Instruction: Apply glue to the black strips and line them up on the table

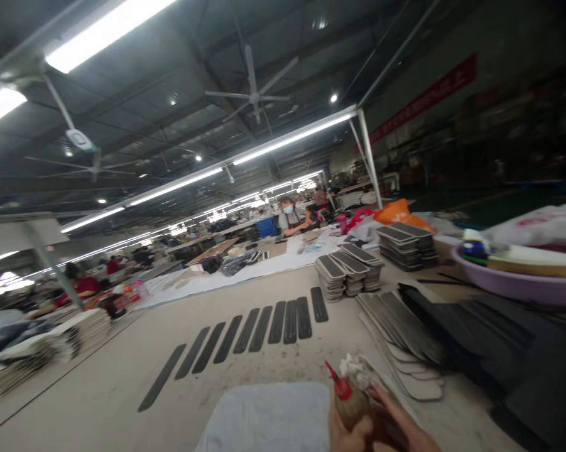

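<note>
A squeeze bottle (pixel 351 405) with a red pointed nozzle is tilted up at the bottom of the view, right of centre. My left hand (pixel 342 433) is wrapped round its body. Close against the bottle's far right side is my right hand (pixel 402 424), fingers bent. A white crumpled wad (pixel 355 370) shows just behind the nozzle, beside the right fingers; what exactly that hand grips is partly hidden and blurred. Ahead of both hands, several dark flat strips (pixel 249 329) lie in a slanting row on the table (pixel 179 314).
Stacks of dark-topped, pale-edged pieces (pixel 351 270) stand beyond the strips. Fanned flat pieces (pixel 400 339) and dark sheets (pixel 513 358) lie to the right, near a purple basin (pixel 522 276). A pale padded surface (pixel 268 417) is in front. A masked person (pixel 292 220) sits across the table.
</note>
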Available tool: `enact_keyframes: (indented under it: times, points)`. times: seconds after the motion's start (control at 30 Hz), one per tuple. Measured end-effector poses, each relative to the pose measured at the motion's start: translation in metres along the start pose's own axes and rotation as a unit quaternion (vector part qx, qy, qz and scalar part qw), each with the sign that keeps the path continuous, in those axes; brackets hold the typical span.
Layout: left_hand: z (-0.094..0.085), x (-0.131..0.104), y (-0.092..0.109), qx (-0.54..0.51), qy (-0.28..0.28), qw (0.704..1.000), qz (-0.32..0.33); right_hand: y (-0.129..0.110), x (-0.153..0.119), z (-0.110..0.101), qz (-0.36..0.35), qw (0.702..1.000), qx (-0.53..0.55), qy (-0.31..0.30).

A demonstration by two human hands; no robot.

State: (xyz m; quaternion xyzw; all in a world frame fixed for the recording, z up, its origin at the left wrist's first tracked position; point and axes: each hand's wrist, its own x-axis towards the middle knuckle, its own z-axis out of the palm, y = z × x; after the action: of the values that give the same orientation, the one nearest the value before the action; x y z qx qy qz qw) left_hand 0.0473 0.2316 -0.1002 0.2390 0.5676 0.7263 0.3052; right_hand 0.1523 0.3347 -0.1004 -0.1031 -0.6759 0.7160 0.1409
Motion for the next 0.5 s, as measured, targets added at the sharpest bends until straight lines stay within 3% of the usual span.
enact_keyframes:
  times: [0.1, 0.17, 0.3, 0.37, 0.43, 0.5]
  points:
    - [0.007, -0.011, 0.012, 0.027, 0.006, 0.999, -0.02, -0.029, -0.012, 0.013, -0.02, 0.999, -0.032, 0.038]
    - [0.017, -0.009, 0.028, 0.072, -0.001, 0.997, 0.005, -0.045, -0.013, 0.014, -0.065, 0.996, 0.015, 0.053]
    - [0.035, 0.018, 0.06, 0.055, -0.132, 0.989, 0.032, -0.066, -0.008, -0.009, -0.1, 0.974, 0.125, 0.163]
    - [0.035, 0.036, 0.07, 0.158, -0.132, 0.978, 0.025, -0.075, -0.01, -0.026, -0.1, 0.96, 0.138, 0.223]
    - [0.029, 0.051, 0.073, 0.334, -0.104, 0.936, 0.019, -0.083, -0.014, -0.046, -0.111, 0.944, 0.159, 0.268]
    - [0.024, 0.062, 0.068, 0.475, -0.099, 0.874, 0.006, -0.089, -0.017, -0.065, -0.126, 0.927, 0.188, 0.3]
